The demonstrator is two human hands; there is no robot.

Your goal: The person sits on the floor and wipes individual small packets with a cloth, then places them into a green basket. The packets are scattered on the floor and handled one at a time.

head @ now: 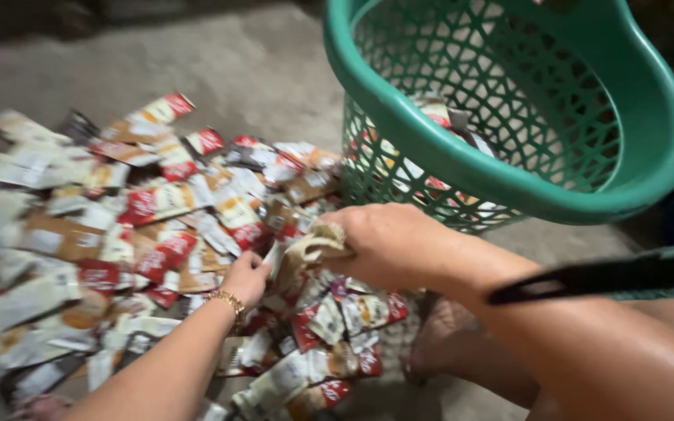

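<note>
Many sachets (142, 226) heaped on the floor (259, 70), left of a green basket (509, 179) tilted at far right with a few inside. Right hand (388, 245) clenched on a crumpled sachet (310, 248) mid-scene; left hand (245, 278), wearing a bracelet (228, 299), curled among the pile's near edge, grip unclear.

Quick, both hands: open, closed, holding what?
Left hand: closed, fingers down in the sachet pile; whether it grips one cannot be told.
Right hand: closed on a bunch of sachets.
</note>
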